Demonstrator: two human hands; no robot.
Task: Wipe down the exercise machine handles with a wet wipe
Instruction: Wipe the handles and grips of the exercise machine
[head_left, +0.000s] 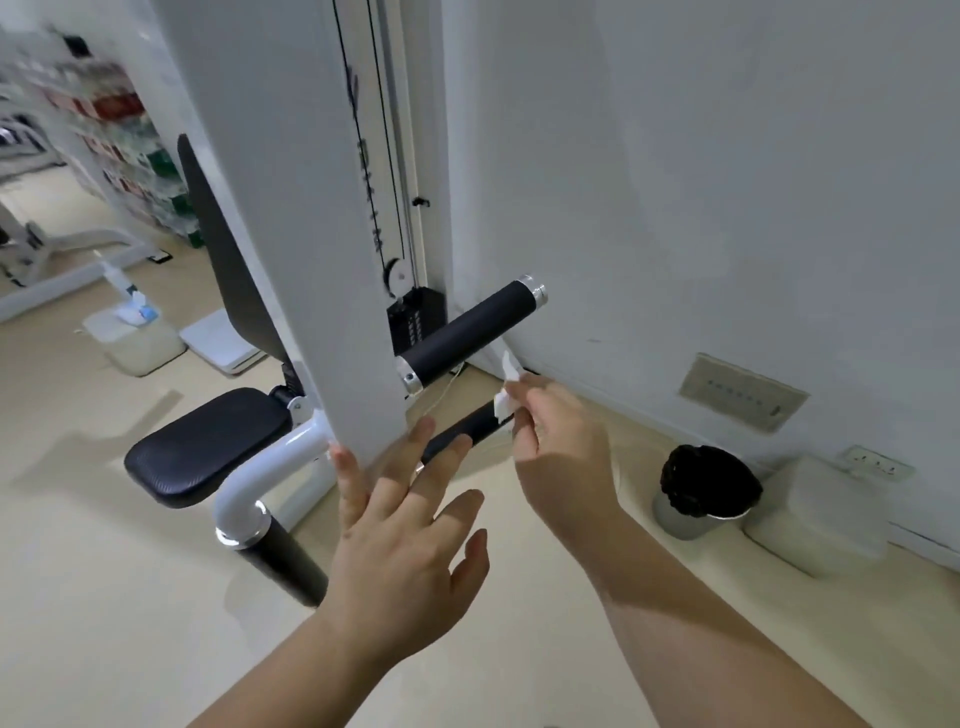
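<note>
A white exercise machine arm carries a black upper handle with chrome end caps, sticking out to the right. A second black handle lies lower, partly hidden behind my fingers. My right hand pinches a small white wet wipe just below the upper handle and at the lower handle's far end. My left hand is spread open, fingertips against the bottom edge of the white arm. A third black grip hangs from a white tube at lower left.
A black padded seat and backrest sit left of the arm. A wipe pack on a white box stands on the floor at far left. A bin with a black liner and a white box stand against the right wall.
</note>
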